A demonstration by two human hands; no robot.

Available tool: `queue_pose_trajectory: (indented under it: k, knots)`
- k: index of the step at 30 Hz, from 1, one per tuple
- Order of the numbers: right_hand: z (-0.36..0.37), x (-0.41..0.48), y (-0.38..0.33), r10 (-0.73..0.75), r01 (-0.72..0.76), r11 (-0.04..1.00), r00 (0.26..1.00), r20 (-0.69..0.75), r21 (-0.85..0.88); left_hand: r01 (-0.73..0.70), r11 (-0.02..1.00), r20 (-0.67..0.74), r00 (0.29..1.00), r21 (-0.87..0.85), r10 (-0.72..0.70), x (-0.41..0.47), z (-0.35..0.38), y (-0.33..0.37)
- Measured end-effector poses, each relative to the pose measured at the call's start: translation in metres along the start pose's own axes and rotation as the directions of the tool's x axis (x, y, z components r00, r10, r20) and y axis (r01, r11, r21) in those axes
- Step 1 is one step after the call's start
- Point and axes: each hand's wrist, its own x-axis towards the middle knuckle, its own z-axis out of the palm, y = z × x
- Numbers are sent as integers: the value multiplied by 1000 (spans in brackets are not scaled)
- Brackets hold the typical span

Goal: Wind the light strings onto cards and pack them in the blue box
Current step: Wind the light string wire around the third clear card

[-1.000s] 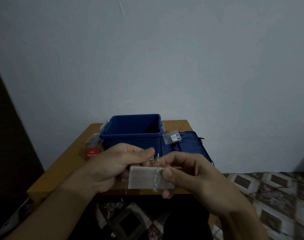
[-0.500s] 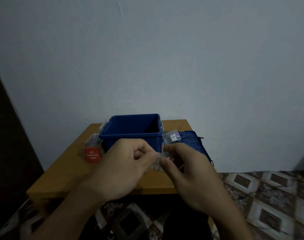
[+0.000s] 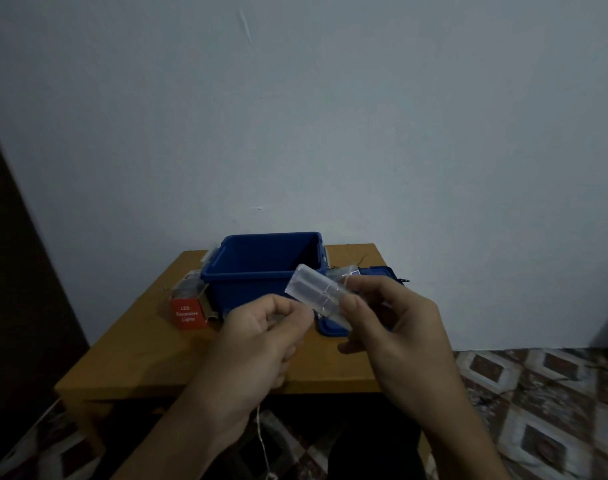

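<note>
Fingers (image 3: 352,304) of my right hand (image 3: 392,327) clamp the card (image 3: 306,285), now tilted up; left hand (image 3: 261,341) pinches the string (image 3: 262,438), so winding continues.

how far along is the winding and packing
Done: the blue box stands open, lid beside it. In hand: right hand grips the card, only a few turns on it; left hand pinches the light string. Left: its loose tail hanging below, then packing.
</note>
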Motion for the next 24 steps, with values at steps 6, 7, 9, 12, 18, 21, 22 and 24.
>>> queue_pose_trajectory:
  k: [6, 7, 9, 12, 18, 21, 22, 24]
  knots:
    - [-2, 1, -8, 115, -138, 950, 989, 96, 281, -20, 999, 87, 996, -41, 23, 0, -2, 1]
    - [-3, 1, -9, 141, -176, 931, 982, 128, 321, -31, 998, 101, 994, -48, 36, 0, -3, 1]
    - [-7, 3, -11, 180, -245, 892, 964, 198, 379, -27, 997, 124, 992, -66, 35, -1, -5, 3]
    - [-9, 4, -12, 198, -302, 850, 943, 268, 431, -7, 995, 145, 989, -95, 21, -1, -6, 2]
    - [-11, 3, -14, 185, -301, 849, 939, 289, 435, 13, 990, 178, 984, -142, 13, 1, -4, -1]
    - [-12, 3, -14, 197, -317, 846, 933, 302, 428, 1, 994, 188, 982, -110, 20, 2, -6, -1]
    - [-11, 4, -13, 201, -320, 847, 932, 302, 424, -4, 994, 189, 982, -106, 24, 2, -7, -1]
    - [-11, 4, -13, 209, -326, 851, 929, 304, 412, -7, 995, 195, 980, -104, 27, 3, -8, 0]
